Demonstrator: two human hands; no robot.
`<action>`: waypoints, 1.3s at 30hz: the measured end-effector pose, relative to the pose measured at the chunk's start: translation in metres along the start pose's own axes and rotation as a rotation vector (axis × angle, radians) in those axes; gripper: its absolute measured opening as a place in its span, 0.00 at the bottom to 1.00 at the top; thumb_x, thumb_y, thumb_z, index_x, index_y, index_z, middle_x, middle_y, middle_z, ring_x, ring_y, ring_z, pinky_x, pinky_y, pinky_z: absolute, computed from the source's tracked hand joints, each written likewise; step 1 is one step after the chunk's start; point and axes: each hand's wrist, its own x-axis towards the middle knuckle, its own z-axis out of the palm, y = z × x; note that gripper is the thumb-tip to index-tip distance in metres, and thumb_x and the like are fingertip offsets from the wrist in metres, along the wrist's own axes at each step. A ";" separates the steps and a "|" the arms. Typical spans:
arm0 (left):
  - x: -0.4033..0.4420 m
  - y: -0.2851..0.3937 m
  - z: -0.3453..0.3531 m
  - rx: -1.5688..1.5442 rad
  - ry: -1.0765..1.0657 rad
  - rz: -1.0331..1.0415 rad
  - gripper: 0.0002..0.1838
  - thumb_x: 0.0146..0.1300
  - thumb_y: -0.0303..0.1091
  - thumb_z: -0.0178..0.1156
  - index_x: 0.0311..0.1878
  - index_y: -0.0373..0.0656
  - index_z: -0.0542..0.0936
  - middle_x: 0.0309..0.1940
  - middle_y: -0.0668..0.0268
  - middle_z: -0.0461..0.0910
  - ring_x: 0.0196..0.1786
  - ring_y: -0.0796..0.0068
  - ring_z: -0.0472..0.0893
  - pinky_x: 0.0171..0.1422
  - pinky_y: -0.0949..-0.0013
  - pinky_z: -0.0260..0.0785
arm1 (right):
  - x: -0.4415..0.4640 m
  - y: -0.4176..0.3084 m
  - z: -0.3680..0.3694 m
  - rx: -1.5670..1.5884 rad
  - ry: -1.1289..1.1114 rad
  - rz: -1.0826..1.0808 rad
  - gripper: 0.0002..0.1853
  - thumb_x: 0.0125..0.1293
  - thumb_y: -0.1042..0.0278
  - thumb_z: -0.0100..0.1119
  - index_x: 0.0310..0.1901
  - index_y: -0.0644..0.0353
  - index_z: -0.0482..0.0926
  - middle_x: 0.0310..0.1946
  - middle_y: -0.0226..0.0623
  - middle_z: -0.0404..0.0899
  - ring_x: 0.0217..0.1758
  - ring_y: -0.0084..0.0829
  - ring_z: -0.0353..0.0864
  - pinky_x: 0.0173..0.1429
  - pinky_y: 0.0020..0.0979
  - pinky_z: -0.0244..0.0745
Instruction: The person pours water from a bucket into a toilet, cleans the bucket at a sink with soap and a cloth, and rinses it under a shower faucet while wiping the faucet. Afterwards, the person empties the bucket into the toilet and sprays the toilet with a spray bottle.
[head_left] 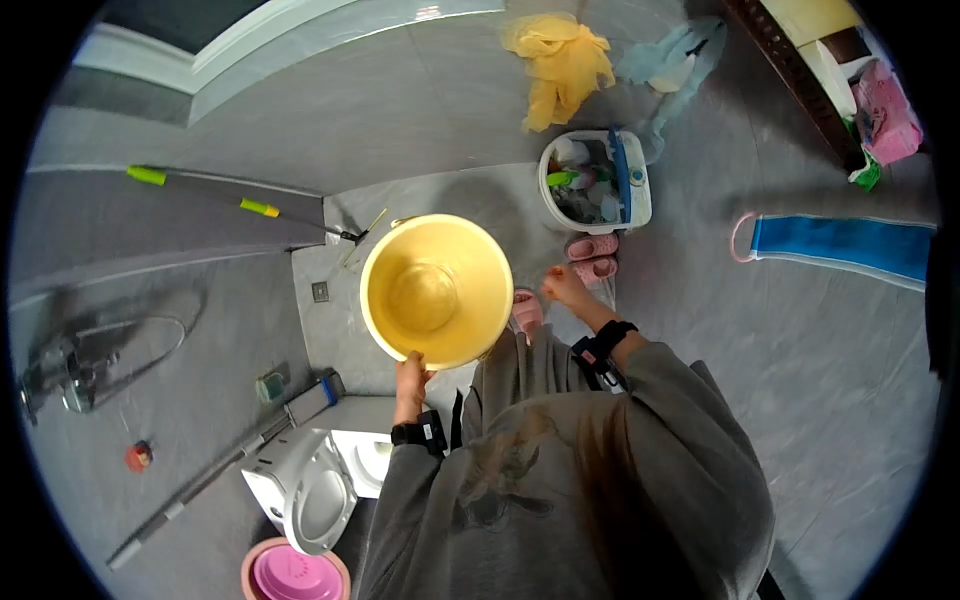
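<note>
A yellow bucket (478,335) hangs tilted in front of me, its mouth facing up toward me and its inside bare. My left hand (411,380) grips its near rim, thumb over the edge. My right hand (567,287) is off to the bucket's right, apart from it. Its fingers are curled in, and I see nothing in them. Just below that hand is one of my feet in a pink slipper (526,310).
A white bin (547,190) with assorted trash stands by the wall, pink clogs (593,257) beside it. A white toilet (320,490) and pink basins (298,574) are at lower left. A mop (345,236) leans left of the bucket, near a floor drain (320,291).
</note>
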 end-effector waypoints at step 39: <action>0.168 -0.042 0.121 -0.006 -0.072 -0.124 0.20 0.53 0.29 0.43 0.51 0.38 0.60 0.42 0.60 0.69 0.41 0.69 0.75 0.40 0.70 0.72 | 0.262 0.042 -0.147 -0.304 0.675 -0.551 0.32 0.53 0.75 0.52 0.59 0.65 0.50 0.53 0.47 0.60 0.45 0.35 0.68 0.47 0.30 0.66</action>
